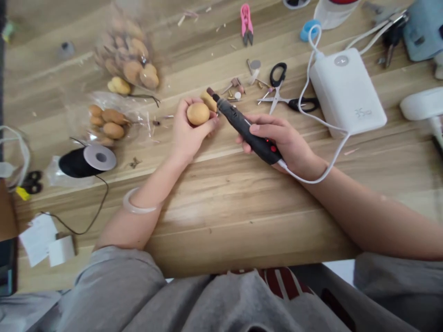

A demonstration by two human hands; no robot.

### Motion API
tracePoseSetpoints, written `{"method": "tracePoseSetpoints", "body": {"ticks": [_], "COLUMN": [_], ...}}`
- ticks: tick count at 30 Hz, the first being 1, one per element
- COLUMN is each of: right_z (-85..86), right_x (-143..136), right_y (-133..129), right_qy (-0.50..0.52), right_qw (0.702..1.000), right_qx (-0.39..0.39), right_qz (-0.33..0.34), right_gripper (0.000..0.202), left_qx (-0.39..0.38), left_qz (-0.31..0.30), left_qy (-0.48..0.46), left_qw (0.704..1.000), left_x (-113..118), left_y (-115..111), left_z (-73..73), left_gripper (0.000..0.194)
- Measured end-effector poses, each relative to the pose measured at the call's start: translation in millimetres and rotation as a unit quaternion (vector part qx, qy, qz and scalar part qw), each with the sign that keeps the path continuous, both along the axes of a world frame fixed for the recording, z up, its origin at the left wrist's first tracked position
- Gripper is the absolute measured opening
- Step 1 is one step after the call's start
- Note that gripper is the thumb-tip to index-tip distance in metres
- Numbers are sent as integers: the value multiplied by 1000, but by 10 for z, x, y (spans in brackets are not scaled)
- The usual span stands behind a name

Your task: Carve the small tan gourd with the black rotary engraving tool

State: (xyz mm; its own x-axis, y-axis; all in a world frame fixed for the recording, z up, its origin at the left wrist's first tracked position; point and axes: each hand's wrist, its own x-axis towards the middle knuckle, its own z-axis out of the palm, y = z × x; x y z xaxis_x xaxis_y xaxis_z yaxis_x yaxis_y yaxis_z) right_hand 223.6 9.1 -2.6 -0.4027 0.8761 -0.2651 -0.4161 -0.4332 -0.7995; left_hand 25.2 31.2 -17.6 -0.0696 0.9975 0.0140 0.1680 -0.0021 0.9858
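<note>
In the left hand point(187, 133), cupped snugly: a tan round thing point(198, 114), over the middle of the worktop point(242, 207), well in from the near edge. Just behind, a tan bulge point(206, 99); maybe part of the same piece, maybe another one, cannot tell which.

In the right hand point(289, 143), gripped like a fat pen: a black tool point(244, 131) with red spots showing, joined by a white cord point(341, 148) to a white power box point(349, 99) on the right side of the worktop. At the end, a brown tip point(210, 91), right by the bulge; touching or just apart, hard to see.

Seems to be the step of rubbing or grinding the tan thing, or maybe lining up for that. For a good next move: hold the round thing still, keep skin clear of the tip, press softly. Also mind the spread scissors point(277, 96) and little metal bits point(236, 85), farther from the near edge.
</note>
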Motion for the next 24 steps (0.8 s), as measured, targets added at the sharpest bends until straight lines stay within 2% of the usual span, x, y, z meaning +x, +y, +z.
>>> {"method": "tracePoseSetpoints", "body": {"ticks": [3,7,11,14,18,21,24], "right_z": [7,-4,-4,66,167,163,104], "right_x": [-17,-19,-25,-41,-53,-60,-55], "right_y": [-10,-6,3,-7,-38,-59,-62], "right_qy": [-26,-41,-57,-103,-168,-138,-101], "right_qw": [1000,999,997,993,985,990,994], "right_qx": [6,7,46,50,22,18,5], "right_qz": [1,-19,5,8,0,-20,-27], "right_gripper": [23,23,30,34,29,21,21], "left_qx": [24,-7,-35,-30,1,41,58], "left_qz": [-4,2,-2,-12,-24,-29,-10], "left_qy": [-8,51,104,117,112,66,60], "left_qw": [1000,999,994,993,993,997,996], "left_x": [-15,-32,-24,-20,-40,-45,-30], "left_y": [13,6,-8,-11,15,36,40], "left_z": [-25,-26,-19,-33,-89,-115,-102], "left_gripper": [40,38,40,39,34,34,35]}}
